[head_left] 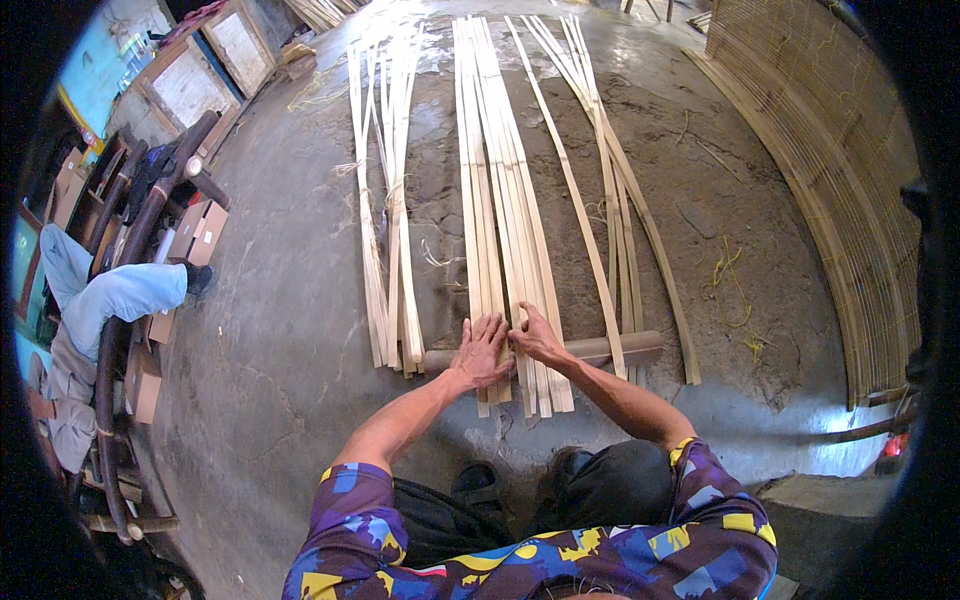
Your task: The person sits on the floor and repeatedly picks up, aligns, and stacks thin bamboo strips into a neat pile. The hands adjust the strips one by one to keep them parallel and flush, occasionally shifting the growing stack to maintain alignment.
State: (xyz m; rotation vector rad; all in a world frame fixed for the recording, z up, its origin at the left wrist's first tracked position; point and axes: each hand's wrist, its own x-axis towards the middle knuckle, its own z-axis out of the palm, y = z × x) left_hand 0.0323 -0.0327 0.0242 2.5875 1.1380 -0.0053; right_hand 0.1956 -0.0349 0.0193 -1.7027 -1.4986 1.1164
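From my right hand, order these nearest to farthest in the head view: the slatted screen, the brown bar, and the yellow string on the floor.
1. Brown bar: nearest, crossing under the pale strips beside your right hand.
2. Yellow string: on the floor, out to the right.
3. Slatted screen: farthest, at the far right.

We'd call this a rough-and-ready bamboo workshop, tbh: we've got bamboo strips [512, 200] laid out in bunches on a worn concrete floor [270, 330], a big slatted screen [860, 220] on our right, yellow twine [755, 348] lying near it, and cardboard boxes [198, 235] off to our left.
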